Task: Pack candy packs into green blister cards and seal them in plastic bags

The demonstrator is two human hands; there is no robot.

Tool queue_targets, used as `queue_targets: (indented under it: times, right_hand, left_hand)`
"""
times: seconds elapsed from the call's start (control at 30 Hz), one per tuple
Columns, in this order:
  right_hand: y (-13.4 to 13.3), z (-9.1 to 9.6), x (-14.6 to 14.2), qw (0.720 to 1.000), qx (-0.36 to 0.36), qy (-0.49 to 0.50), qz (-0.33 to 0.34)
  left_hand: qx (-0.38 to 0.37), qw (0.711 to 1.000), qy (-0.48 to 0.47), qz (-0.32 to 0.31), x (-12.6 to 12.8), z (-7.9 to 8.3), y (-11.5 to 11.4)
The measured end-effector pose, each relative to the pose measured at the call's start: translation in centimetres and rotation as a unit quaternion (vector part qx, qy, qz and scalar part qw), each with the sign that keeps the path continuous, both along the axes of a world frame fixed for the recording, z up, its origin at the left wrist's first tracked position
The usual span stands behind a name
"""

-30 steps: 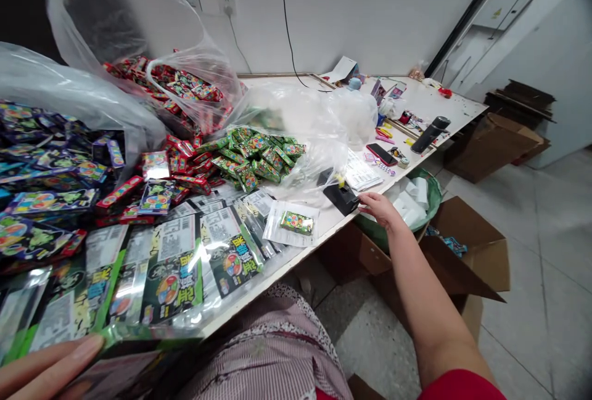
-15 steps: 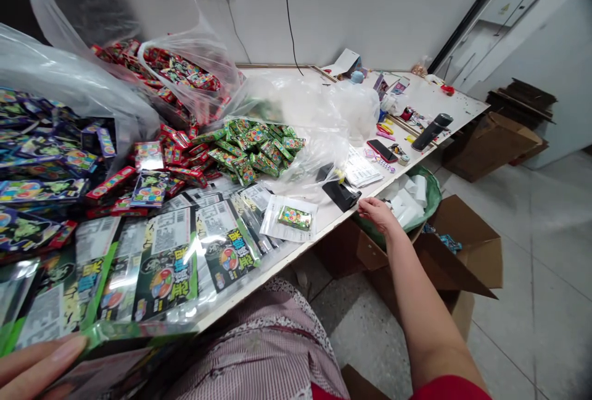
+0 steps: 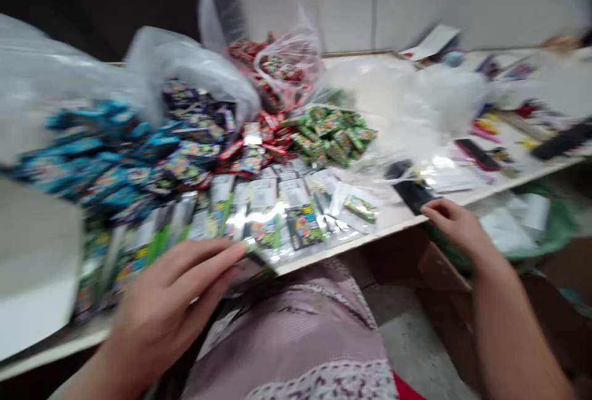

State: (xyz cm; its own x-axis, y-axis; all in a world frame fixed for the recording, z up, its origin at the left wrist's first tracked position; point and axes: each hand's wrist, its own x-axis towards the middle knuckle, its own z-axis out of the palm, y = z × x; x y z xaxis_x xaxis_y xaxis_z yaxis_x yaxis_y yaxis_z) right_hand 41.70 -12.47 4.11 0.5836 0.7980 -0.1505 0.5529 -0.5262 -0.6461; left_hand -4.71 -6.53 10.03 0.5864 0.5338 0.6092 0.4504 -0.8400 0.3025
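My left hand (image 3: 185,295) is closed around a printed packet (image 3: 252,267) with green and dark sides, held at the table's front edge above my lap; the fingers cover much of it. My right hand (image 3: 451,224) pinches at the front end of a black tape dispenser (image 3: 411,195). Whatever lies between those fingertips is too small and blurred to see. Flat printed clear packages (image 3: 303,218) lie in an overlapping row beyond the left hand. Between the hands, a small green candy packet (image 3: 361,208) rests on a clear bag.
Heaps of blue packets (image 3: 106,153), purple packets (image 3: 198,135), red packets (image 3: 272,122) and green packets (image 3: 330,132) fill the table's back, some in plastic bags. A phone (image 3: 478,155) lies at right. Below the edge stands a green-lined bin (image 3: 552,221).
The view has swung left, bringing the blue packets into sight. My left hand, with its packet, shows more fully. My right hand stays at the dispenser.
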Motion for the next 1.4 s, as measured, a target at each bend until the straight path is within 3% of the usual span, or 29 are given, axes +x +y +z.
queue_targets:
  times: [0.03, 0.1, 0.13, 0.23, 0.33, 0.43, 0.57, 0.83, 1.4]
  right_hand:
    - [0.3, 0.8, -1.7, 0.995, 0.044, 0.057, 0.071]
    - [1.0, 2.7, -5.8, 0.958, 0.082, 0.175, 0.212]
    - [1.5, 3.7, -8.0, 0.933, 0.128, 0.208, 0.265]
    - [3.1, 6.6, -14.5, 0.83, 0.109, 0.304, 0.456]
    - [5.4, 8.1, -19.4, 0.748, 0.046, 0.383, 0.54]
    - [7.4, 8.2, -22.0, 0.709, 0.01, 0.43, 0.559]
    - [8.6, 7.6, -23.2, 0.702, 0.001, 0.441, 0.559]
    - [8.8, 7.4, -23.8, 0.726, -0.017, 0.416, 0.547]
    - [9.6, 9.4, -24.2, 0.771, -0.115, 0.329, 0.533]
  left_hand:
    - [-0.011, 0.999, 0.034, 0.007, 0.2, 0.4, -0.3]
    - [-0.023, 0.998, 0.049, 0.012, 0.5, 0.9, -0.7]
    - [-0.026, 0.998, 0.048, 0.011, 0.6, 0.9, -0.9]
    - [-0.027, 0.999, 0.043, 0.004, 0.6, 1.0, -1.4]
    - [-0.03, 0.999, 0.044, 0.005, 0.6, 1.1, -1.7]
    - [-0.032, 0.999, 0.038, 0.008, 0.6, 1.1, -1.6]
    - [-0.029, 0.999, 0.026, 0.005, 0.7, 0.9, -1.4]
    - [-0.025, 0.999, 0.025, -0.001, 0.6, 1.1, -1.5]
    - [-0.027, 0.999, -0.004, 0.021, 0.6, 0.7, -1.8]
